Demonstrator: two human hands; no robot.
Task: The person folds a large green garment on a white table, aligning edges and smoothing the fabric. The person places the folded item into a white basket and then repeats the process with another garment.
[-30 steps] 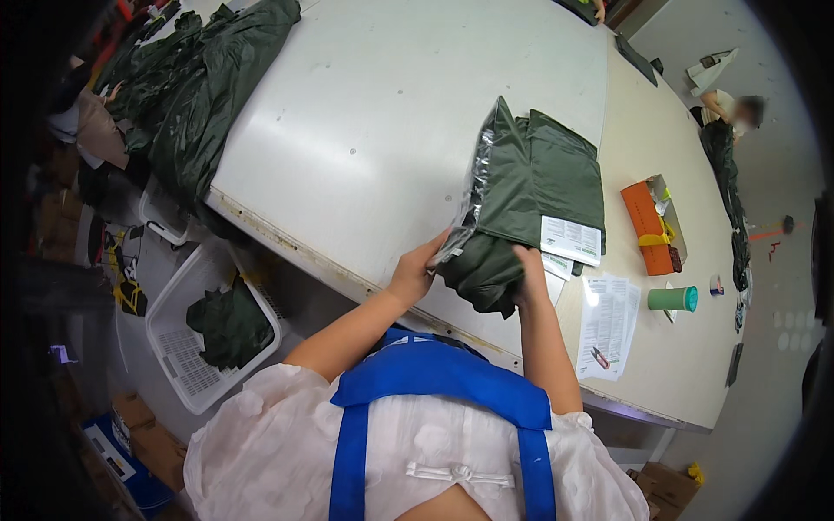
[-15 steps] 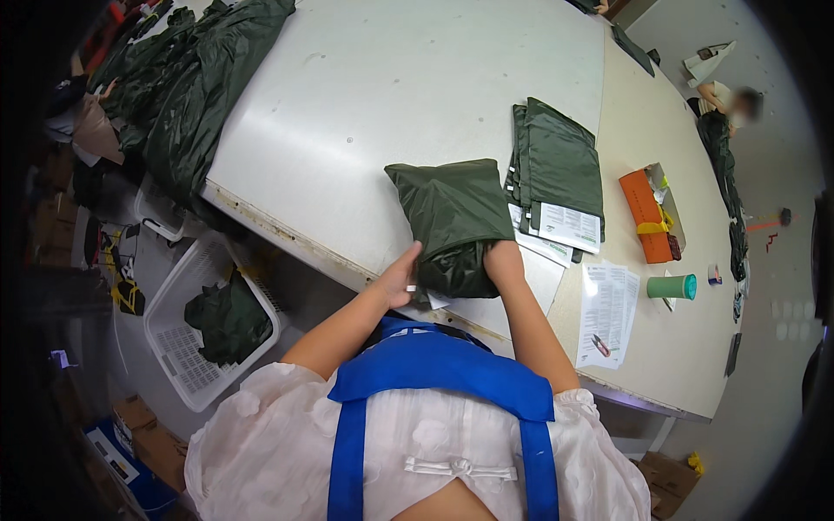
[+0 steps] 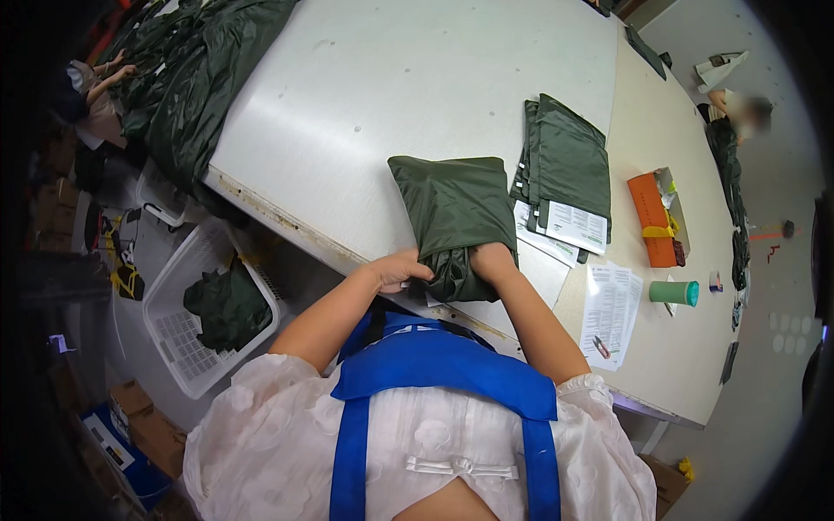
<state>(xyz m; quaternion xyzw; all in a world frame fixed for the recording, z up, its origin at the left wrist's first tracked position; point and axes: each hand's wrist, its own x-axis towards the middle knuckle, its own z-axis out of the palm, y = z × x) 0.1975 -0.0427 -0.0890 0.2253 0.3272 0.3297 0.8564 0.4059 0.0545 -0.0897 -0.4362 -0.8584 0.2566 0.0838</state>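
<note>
A dark green fabric pouch [image 3: 456,204] lies at the table's near edge in front of me, its open end toward my body and bunched. My left hand [image 3: 404,268] pinches the left side of that opening, thumb on top of the cloth. At the right of the opening, my right hand [image 3: 492,260] reaches into the pouch; its fingers are hidden by the fabric. A scrap of white paper shows under the pouch, below my left hand. Right of it lies a stack of flat dark green pouches [image 3: 569,161] with printed sheets [image 3: 575,227] at their near end.
To the right are more printed sheets [image 3: 608,304] with small thread snips [image 3: 601,346], an orange box [image 3: 651,217] and a green cup [image 3: 673,293]. A white basket [image 3: 178,347] with green cloth stands below left. Green fabric [image 3: 204,95] heaps at far left; co-workers are at both sides.
My left hand has moved in and its thumb now presses on the opening's edge. My right hand has shifted slightly left within the opening. The pouch's mouth is more bunched.
</note>
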